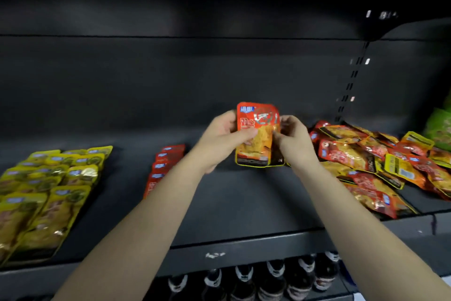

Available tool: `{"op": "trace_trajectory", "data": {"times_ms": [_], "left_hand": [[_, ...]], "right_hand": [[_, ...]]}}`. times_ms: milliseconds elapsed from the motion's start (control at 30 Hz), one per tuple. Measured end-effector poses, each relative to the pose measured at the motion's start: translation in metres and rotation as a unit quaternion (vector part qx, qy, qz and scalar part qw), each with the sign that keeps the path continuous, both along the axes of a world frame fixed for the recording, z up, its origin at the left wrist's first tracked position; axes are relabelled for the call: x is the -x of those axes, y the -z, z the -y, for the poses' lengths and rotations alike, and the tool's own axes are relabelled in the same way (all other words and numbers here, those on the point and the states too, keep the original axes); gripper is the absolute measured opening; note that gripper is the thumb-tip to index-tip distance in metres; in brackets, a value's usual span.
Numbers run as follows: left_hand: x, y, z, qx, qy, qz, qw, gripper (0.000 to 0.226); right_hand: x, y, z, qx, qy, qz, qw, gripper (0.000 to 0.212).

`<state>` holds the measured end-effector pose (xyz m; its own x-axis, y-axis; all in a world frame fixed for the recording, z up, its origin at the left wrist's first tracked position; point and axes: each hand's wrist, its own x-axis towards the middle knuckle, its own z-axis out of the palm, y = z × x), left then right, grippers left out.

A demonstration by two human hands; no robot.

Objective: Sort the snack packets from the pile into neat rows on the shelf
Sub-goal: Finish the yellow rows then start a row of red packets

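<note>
Holding a red packet (256,134) upright above the middle of the shelf (244,212), so I'm pretty much mid-sort here. My left hand (222,134) grips its left edge with the thumb across the front, and my right hand (292,134) pinches the right edge, so both hands are clamped on it. There might be a second packet tucked behind it, but it's blurry back there and I can't say for sure.

The messy pile (378,161) of red and yellow packets sits on the right end of the shelf. The red row (166,161) I'm building is just left of my left arm, and the yellow rows (48,190) are laid out at the far left. One level down there are some bottles (268,276).

Seems to me this is the squaring-up step before placing. Next move should be carrying it left and laying it flat at the end of the red row, lined up and facing the same way as the others.
</note>
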<state>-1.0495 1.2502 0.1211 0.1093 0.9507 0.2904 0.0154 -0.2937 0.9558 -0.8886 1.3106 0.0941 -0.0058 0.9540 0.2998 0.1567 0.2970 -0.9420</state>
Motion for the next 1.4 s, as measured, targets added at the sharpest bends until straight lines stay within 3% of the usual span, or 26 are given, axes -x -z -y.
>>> {"op": "trace_trajectory", "data": {"times_ms": [133, 267, 333, 500, 767, 1100, 1400], "left_hand": [[0.072, -0.001, 0.012, -0.066, -0.136, -0.069, 0.986, 0.011], [0.139, 0.002, 0.023, -0.116, -0.298, -0.312, 0.895, 0.016], [0.162, 0.006, 0.028, -0.112, -0.353, -0.371, 0.852, 0.029], [0.190, 0.023, 0.035, -0.123, -0.410, -0.441, 0.789, 0.024], [0.189, 0.046, 0.040, -0.167, -0.417, -0.469, 0.760, 0.018], [0.183, 0.055, 0.042, -0.164, -0.415, -0.474, 0.759, 0.017], [0.182, 0.048, 0.044, -0.168, -0.424, -0.475, 0.753, 0.019]], "right_hand": [[0.051, 0.007, 0.019, 0.050, -0.063, -0.034, 0.996, 0.029], [0.095, 0.013, 0.041, 0.089, -0.132, -0.034, 0.987, 0.034], [0.114, 0.013, 0.054, 0.111, -0.174, -0.025, 0.978, 0.039], [0.145, 0.021, 0.079, 0.131, -0.234, -0.002, 0.963, 0.041], [0.149, 0.029, 0.108, 0.143, -0.252, 0.031, 0.957, 0.029], [0.142, 0.034, 0.113, 0.135, -0.278, 0.086, 0.947, 0.044], [0.144, 0.036, 0.106, 0.028, -0.197, 0.285, 0.938, 0.044]]}}
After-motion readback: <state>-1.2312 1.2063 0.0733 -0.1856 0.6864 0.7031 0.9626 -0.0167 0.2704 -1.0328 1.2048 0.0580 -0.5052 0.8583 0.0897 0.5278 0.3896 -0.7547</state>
